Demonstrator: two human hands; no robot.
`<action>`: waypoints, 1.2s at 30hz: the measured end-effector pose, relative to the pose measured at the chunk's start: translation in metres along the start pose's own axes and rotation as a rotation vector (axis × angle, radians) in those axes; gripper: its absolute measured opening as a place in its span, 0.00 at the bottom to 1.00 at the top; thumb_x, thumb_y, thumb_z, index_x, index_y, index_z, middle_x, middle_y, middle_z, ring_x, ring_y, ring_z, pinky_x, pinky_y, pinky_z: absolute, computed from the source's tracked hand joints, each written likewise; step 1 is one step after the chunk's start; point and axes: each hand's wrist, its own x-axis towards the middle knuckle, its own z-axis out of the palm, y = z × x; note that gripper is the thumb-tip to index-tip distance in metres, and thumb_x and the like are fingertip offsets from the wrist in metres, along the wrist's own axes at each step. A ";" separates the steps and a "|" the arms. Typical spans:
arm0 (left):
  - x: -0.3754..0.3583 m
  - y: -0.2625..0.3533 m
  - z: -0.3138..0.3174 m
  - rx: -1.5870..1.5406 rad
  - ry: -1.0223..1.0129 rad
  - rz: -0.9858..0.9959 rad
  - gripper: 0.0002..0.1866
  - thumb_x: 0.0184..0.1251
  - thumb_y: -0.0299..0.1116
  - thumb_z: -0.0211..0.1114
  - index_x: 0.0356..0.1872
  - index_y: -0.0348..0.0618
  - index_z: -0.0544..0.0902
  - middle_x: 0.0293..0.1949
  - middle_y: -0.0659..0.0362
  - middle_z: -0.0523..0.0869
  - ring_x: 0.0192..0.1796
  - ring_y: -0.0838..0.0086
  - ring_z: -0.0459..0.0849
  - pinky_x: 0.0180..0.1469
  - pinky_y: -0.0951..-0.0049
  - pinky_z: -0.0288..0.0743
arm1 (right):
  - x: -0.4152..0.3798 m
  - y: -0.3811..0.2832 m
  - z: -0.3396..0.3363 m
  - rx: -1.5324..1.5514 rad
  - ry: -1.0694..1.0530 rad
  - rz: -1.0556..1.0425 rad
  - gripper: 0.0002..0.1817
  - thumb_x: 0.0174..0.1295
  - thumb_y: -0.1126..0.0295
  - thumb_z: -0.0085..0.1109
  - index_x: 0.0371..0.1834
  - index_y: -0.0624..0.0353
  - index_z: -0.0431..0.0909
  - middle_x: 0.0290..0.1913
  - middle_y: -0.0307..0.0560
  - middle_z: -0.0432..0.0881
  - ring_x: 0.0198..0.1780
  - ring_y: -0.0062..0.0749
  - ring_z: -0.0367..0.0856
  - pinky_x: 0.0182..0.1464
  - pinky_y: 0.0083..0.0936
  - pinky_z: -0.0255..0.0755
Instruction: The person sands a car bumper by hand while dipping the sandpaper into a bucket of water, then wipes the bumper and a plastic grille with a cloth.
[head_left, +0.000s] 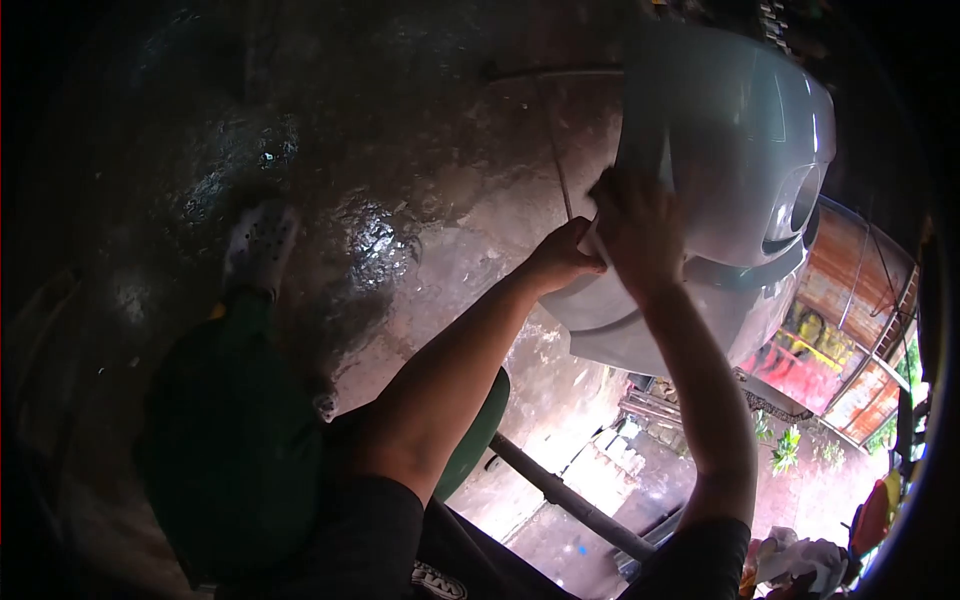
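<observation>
A glossy grey car bumper (740,130) with a rounded opening near its right end stands before me. My left hand (565,260) is closed at its near edge, thumb toward the right hand. My right hand (643,230) lies over the same edge, fingers bent and somewhat smeared by motion; I cannot tell what is under them. A narrow pale strip (597,243) shows between the two hands. Below them the lower lip (605,310) of the bumper curves out.
The wet, dark concrete floor (380,240) spreads to the left. A leg in dark green (240,430) and a light perforated shoe (262,240) are at left. A pole (560,490) slants below my arms. Rusty metal sheets (850,270), plants (787,450) and piled cloth (800,560) lie to the right.
</observation>
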 end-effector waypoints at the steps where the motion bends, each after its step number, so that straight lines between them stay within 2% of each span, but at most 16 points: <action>1: 0.001 -0.005 0.006 0.020 0.040 0.066 0.36 0.47 0.32 0.77 0.60 0.36 0.75 0.52 0.49 0.85 0.58 0.62 0.82 0.62 0.66 0.72 | -0.002 -0.001 0.002 0.036 -0.038 -0.033 0.17 0.55 0.62 0.63 0.49 0.46 0.83 0.57 0.41 0.75 0.56 0.41 0.75 0.54 0.38 0.72; 3: -0.006 -0.002 0.013 0.096 0.189 0.267 0.38 0.47 0.31 0.77 0.63 0.35 0.74 0.54 0.48 0.85 0.60 0.60 0.82 0.64 0.65 0.72 | -0.005 -0.002 0.003 0.101 -0.115 -0.094 0.17 0.55 0.63 0.63 0.50 0.46 0.82 0.58 0.41 0.75 0.57 0.41 0.75 0.53 0.38 0.72; 6: -0.005 0.008 0.001 -0.047 0.005 -0.089 0.37 0.46 0.32 0.78 0.62 0.35 0.75 0.54 0.48 0.85 0.59 0.59 0.82 0.62 0.64 0.73 | 0.015 0.004 -0.002 0.113 -0.068 -0.012 0.18 0.55 0.64 0.64 0.50 0.46 0.82 0.58 0.41 0.75 0.59 0.42 0.74 0.53 0.39 0.72; 7: -0.006 0.015 -0.001 -0.042 -0.011 -0.109 0.36 0.47 0.32 0.78 0.61 0.35 0.75 0.53 0.48 0.85 0.58 0.59 0.83 0.61 0.64 0.73 | 0.030 0.009 -0.008 0.118 -0.008 0.039 0.18 0.55 0.65 0.64 0.51 0.46 0.82 0.58 0.41 0.76 0.59 0.43 0.74 0.53 0.40 0.72; 10: 0.003 -0.009 0.002 0.012 0.001 -0.034 0.36 0.46 0.33 0.78 0.61 0.36 0.76 0.53 0.49 0.85 0.58 0.61 0.82 0.61 0.64 0.73 | 0.017 -0.005 -0.004 0.078 0.056 0.071 0.21 0.56 0.66 0.61 0.55 0.45 0.81 0.58 0.43 0.76 0.58 0.46 0.75 0.53 0.42 0.73; 11: 0.004 -0.016 0.005 -0.032 -0.029 0.020 0.37 0.51 0.34 0.78 0.64 0.36 0.73 0.58 0.51 0.82 0.67 0.66 0.75 0.68 0.68 0.67 | -0.011 -0.014 0.018 0.076 0.038 0.039 0.21 0.57 0.66 0.61 0.56 0.45 0.81 0.58 0.43 0.76 0.58 0.47 0.75 0.53 0.42 0.73; 14: -0.010 0.000 0.017 -0.150 0.135 0.139 0.41 0.50 0.33 0.78 0.68 0.36 0.70 0.62 0.50 0.79 0.71 0.66 0.70 0.70 0.68 0.64 | -0.025 -0.021 0.025 0.065 -0.049 -0.028 0.21 0.57 0.64 0.60 0.56 0.45 0.81 0.58 0.44 0.76 0.58 0.47 0.75 0.53 0.43 0.73; 15: -0.006 -0.006 0.013 -0.108 0.129 0.169 0.38 0.51 0.34 0.77 0.64 0.36 0.73 0.59 0.51 0.82 0.67 0.65 0.75 0.68 0.67 0.67 | -0.009 -0.012 0.019 0.081 -0.045 -0.024 0.20 0.56 0.64 0.60 0.55 0.45 0.81 0.59 0.43 0.76 0.58 0.47 0.75 0.54 0.43 0.73; 18: -0.003 0.010 -0.003 -0.042 -0.036 -0.130 0.34 0.51 0.34 0.77 0.61 0.36 0.76 0.55 0.51 0.84 0.62 0.65 0.79 0.65 0.67 0.70 | 0.029 0.007 -0.006 0.064 -0.017 0.063 0.19 0.56 0.63 0.62 0.53 0.43 0.81 0.60 0.42 0.76 0.61 0.46 0.73 0.56 0.44 0.71; 19: -0.003 0.013 -0.003 -0.015 -0.016 -0.115 0.31 0.52 0.35 0.78 0.57 0.36 0.78 0.51 0.52 0.86 0.56 0.65 0.82 0.62 0.66 0.72 | 0.029 0.008 -0.011 0.049 -0.024 0.091 0.18 0.57 0.63 0.62 0.52 0.43 0.81 0.60 0.41 0.76 0.62 0.46 0.73 0.57 0.44 0.71; 21: 0.005 -0.012 0.004 0.026 0.007 -0.043 0.32 0.51 0.35 0.78 0.57 0.36 0.77 0.51 0.52 0.86 0.56 0.65 0.82 0.62 0.66 0.72 | 0.006 0.006 -0.006 -0.020 -0.017 0.045 0.16 0.58 0.63 0.62 0.52 0.43 0.82 0.59 0.41 0.76 0.62 0.45 0.73 0.56 0.44 0.71; 24: 0.005 -0.018 0.009 0.073 0.060 0.056 0.32 0.50 0.35 0.79 0.57 0.36 0.77 0.50 0.51 0.86 0.56 0.64 0.82 0.61 0.66 0.72 | -0.066 -0.010 0.008 0.132 -0.065 -0.062 0.15 0.59 0.65 0.62 0.51 0.43 0.82 0.59 0.40 0.76 0.59 0.44 0.74 0.55 0.43 0.71; 27: -0.005 -0.011 0.009 0.099 0.068 0.048 0.33 0.48 0.36 0.79 0.56 0.38 0.76 0.51 0.48 0.85 0.55 0.58 0.83 0.60 0.64 0.73 | -0.037 0.007 0.004 0.101 -0.154 -0.051 0.23 0.53 0.66 0.68 0.55 0.42 0.81 0.59 0.41 0.77 0.58 0.45 0.74 0.57 0.45 0.70; 30: -0.007 0.003 0.004 0.063 0.030 -0.044 0.33 0.48 0.34 0.79 0.56 0.38 0.76 0.52 0.48 0.85 0.57 0.59 0.83 0.61 0.65 0.72 | 0.017 0.019 -0.023 0.092 -0.027 -0.003 0.18 0.56 0.62 0.64 0.52 0.46 0.82 0.57 0.41 0.77 0.51 0.41 0.74 0.51 0.38 0.71; 34: 0.003 -0.009 0.006 0.073 0.047 0.016 0.32 0.49 0.31 0.78 0.57 0.36 0.76 0.54 0.49 0.85 0.61 0.62 0.80 0.66 0.66 0.68 | -0.036 0.002 0.012 0.070 0.069 -0.106 0.15 0.57 0.63 0.62 0.48 0.47 0.82 0.52 0.39 0.79 0.52 0.41 0.76 0.48 0.38 0.72; 36: 0.000 -0.004 0.007 0.125 0.043 0.046 0.34 0.49 0.30 0.77 0.60 0.35 0.75 0.58 0.49 0.83 0.64 0.62 0.78 0.68 0.66 0.66 | -0.028 0.005 0.006 0.142 -0.007 -0.085 0.16 0.56 0.64 0.61 0.49 0.48 0.82 0.55 0.40 0.79 0.52 0.41 0.77 0.48 0.38 0.72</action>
